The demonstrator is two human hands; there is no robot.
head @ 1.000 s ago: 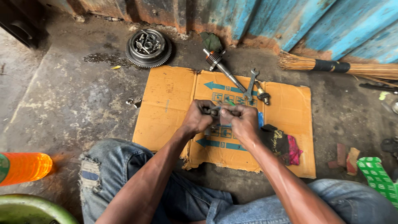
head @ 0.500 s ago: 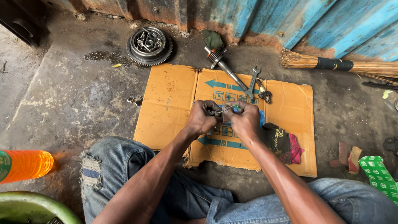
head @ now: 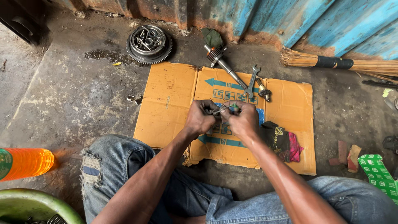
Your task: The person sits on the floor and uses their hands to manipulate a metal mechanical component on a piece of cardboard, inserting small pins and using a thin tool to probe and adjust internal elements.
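Left hand (head: 202,118) and right hand (head: 242,120) met over the middle of the cardboard sheet (head: 170,103), fingers of both pinched around one small metal part (head: 224,109) held between them. Both were clenched on it; the part was mostly hidden by the fingers, only a grey metal bit and a touch of blue showing at the top. Couldn't tell exactly what it was. It was held just above the cardboard, not resting on it.

Cardboard lay flat on the concrete floor (head: 62,95), blue arrows printed on it. On its far edge: a splined steel shaft (head: 224,64) lying diagonally, half on the floor, half on the cardboard. An open-ended spanner (head: 252,81) crossed beside it, with a small dark fitting (head: 264,93) just to its right. Dark rag with a pink patch (head: 282,141) sat on the cardboard just right of the right hand.

Off the cardboard, far left: round toothed clutch gear (head: 149,43) with loose bolts piled in it, dark oily stain next to it. Straw broom (head: 336,63) lay along the blue metal wall (head: 315,20). Orange bottle (head: 27,164) on its side near the left knee, green basin rim (head: 37,207) bottom left. Green patterned box (head: 379,174) at the right edge.
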